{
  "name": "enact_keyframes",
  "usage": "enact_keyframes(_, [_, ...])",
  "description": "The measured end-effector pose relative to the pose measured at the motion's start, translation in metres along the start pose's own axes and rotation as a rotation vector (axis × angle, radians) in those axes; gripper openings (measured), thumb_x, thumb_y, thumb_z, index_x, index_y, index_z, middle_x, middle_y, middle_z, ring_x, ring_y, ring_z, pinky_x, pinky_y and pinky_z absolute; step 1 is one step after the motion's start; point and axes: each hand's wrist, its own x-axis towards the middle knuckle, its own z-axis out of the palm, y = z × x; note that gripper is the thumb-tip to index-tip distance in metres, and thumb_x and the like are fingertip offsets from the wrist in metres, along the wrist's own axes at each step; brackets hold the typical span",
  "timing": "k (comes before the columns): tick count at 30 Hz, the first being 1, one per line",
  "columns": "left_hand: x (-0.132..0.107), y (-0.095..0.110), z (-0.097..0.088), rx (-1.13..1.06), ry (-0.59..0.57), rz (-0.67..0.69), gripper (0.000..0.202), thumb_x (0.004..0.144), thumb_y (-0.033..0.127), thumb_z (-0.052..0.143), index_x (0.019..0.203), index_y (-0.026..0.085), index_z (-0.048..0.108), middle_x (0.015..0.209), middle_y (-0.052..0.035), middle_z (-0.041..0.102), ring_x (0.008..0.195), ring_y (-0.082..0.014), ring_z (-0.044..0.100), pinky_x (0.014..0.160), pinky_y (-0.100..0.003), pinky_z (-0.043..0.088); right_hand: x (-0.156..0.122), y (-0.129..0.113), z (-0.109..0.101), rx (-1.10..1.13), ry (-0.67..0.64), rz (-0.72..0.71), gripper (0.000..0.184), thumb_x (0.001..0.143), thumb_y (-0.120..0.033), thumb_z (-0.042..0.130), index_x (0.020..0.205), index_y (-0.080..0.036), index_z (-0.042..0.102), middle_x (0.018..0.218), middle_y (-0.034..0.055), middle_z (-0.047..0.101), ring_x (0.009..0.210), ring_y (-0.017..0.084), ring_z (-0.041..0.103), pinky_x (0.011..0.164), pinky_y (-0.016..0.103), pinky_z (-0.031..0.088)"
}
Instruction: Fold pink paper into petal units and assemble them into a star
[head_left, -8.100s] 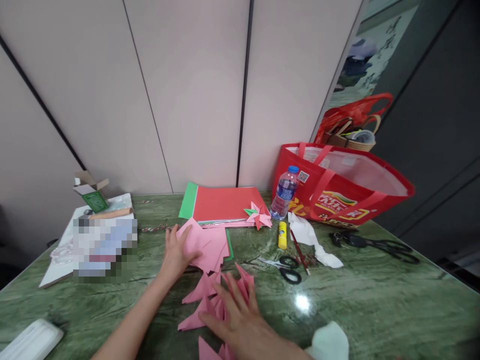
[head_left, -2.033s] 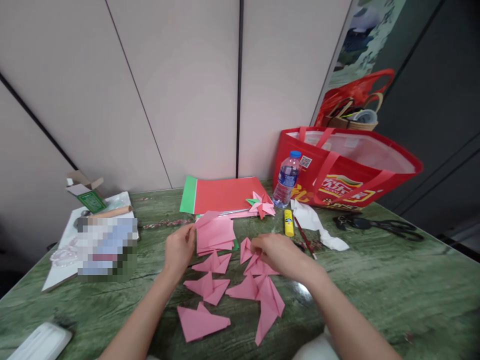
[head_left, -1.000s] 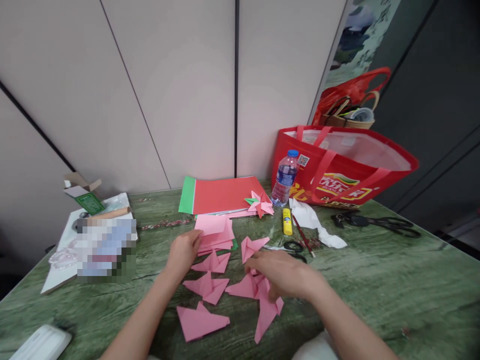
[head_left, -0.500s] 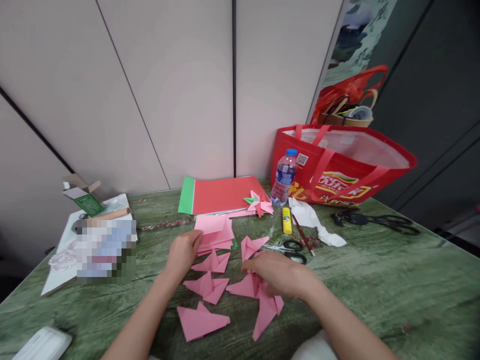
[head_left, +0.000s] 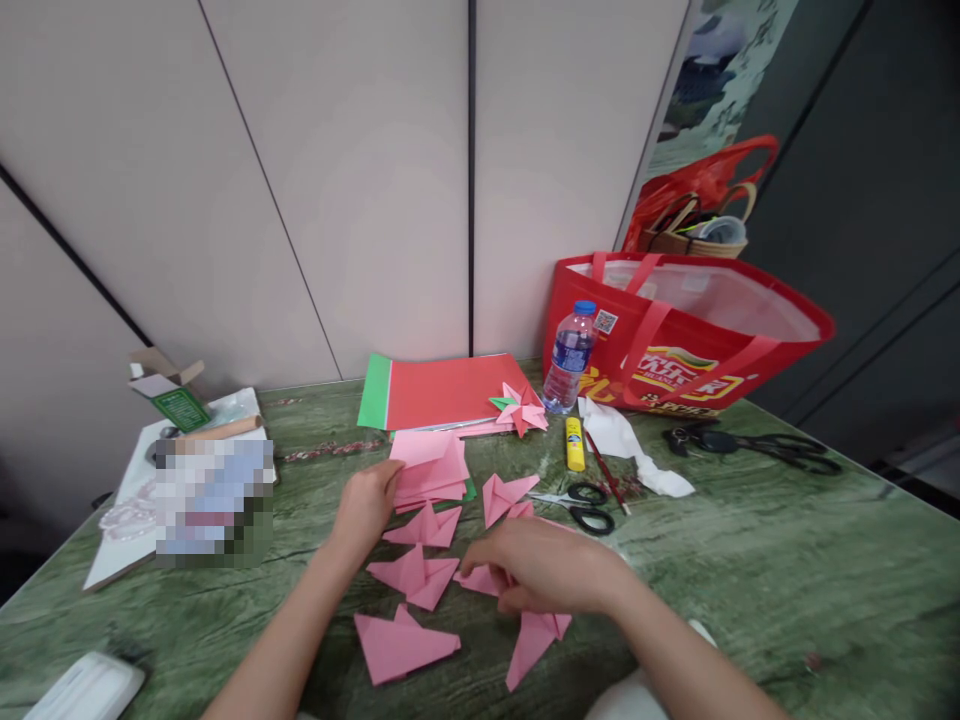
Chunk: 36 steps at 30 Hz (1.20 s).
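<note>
Several folded pink paper pieces (head_left: 411,577) lie on the green marble table (head_left: 750,580) in front of me. My left hand (head_left: 365,507) rests curled against the edge of a small stack of pink paper squares (head_left: 430,468). My right hand (head_left: 541,565) is closed over a folded pink piece (head_left: 536,634) near the table's front, its fingers pinching the paper. Another folded piece (head_left: 504,493) lies just beyond that hand.
Red and green paper sheets (head_left: 442,390) with a pink paper flower (head_left: 520,410) lie at the back. A water bottle (head_left: 570,358), red bag (head_left: 686,340), glue stick (head_left: 574,445), small scissors (head_left: 581,506), large black scissors (head_left: 757,445) and white tissue (head_left: 630,450) stand right.
My right hand has drawn back toward me, from the far folded pieces to the nearer one. My left hand has stayed at the stack of squares.
</note>
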Motion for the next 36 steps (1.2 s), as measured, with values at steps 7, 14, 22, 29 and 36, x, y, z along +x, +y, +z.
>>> enact_keyframes(7, [-0.001, 0.003, -0.003, -0.006, 0.050, -0.011, 0.028, 0.079, 0.017, 0.042, 0.091, 0.018, 0.067, 0.092, -0.0103, 0.070, 0.084, -0.0223, 0.065, 0.073, -0.028, 0.047, 0.011, -0.010, 0.013, 0.058, -0.025, -0.335, 0.032, 0.070, -0.025, 0.067, 0.102, -0.023, 0.061, 0.112, 0.0020, 0.055, 0.090, 0.014, 0.057, 0.066, 0.019, 0.039])
enact_keyframes(14, [0.000, 0.001, -0.003, -0.081, 0.182, -0.016, 0.026, 0.077, 0.018, 0.044, 0.086, 0.015, 0.068, 0.088, -0.0097, 0.071, 0.079, -0.0209, 0.067, 0.072, -0.027, 0.049, 0.014, -0.004, 0.017, 0.197, 0.066, -0.264, 0.032, 0.069, -0.023, 0.066, 0.100, -0.021, 0.060, 0.131, 0.0056, 0.041, 0.090, 0.016, 0.057, 0.072, 0.022, 0.043])
enact_keyframes(22, [-0.006, 0.028, -0.023, -0.319, 0.540, 0.207, 0.017, 0.079, 0.019, 0.050, 0.084, 0.016, 0.066, 0.096, -0.0084, 0.069, 0.092, -0.0196, 0.063, 0.086, -0.035, 0.047, 0.035, 0.010, 0.025, 0.815, 0.777, 0.070, 0.058, 0.069, -0.018, 0.061, 0.119, -0.026, 0.033, 0.110, 0.0076, 0.049, 0.064, 0.010, 0.058, 0.060, 0.025, 0.047])
enact_keyframes(29, [-0.015, 0.049, -0.030, -0.452, 0.492, 0.468, 0.013, 0.073, 0.010, 0.059, 0.081, 0.019, 0.066, 0.094, -0.0075, 0.068, 0.088, -0.0184, 0.062, 0.079, -0.032, 0.050, 0.039, 0.031, 0.014, 0.820, 1.009, -0.026, 0.046, 0.059, -0.014, 0.067, 0.104, -0.019, 0.057, 0.106, 0.0074, 0.058, 0.090, 0.020, 0.057, 0.074, 0.029, 0.047])
enact_keyframes(36, [-0.014, 0.053, -0.028, -0.932, 0.215, 0.212, 0.075, 0.057, 0.027, 0.076, 0.124, 0.028, 0.042, 0.130, -0.0109, 0.044, 0.115, -0.0281, 0.043, 0.086, -0.039, 0.044, 0.035, 0.032, 0.010, 0.894, 1.013, 0.057, 0.037, 0.051, -0.017, 0.074, 0.087, -0.015, 0.066, 0.092, 0.0065, 0.066, 0.082, 0.021, 0.060, 0.073, 0.030, 0.047])
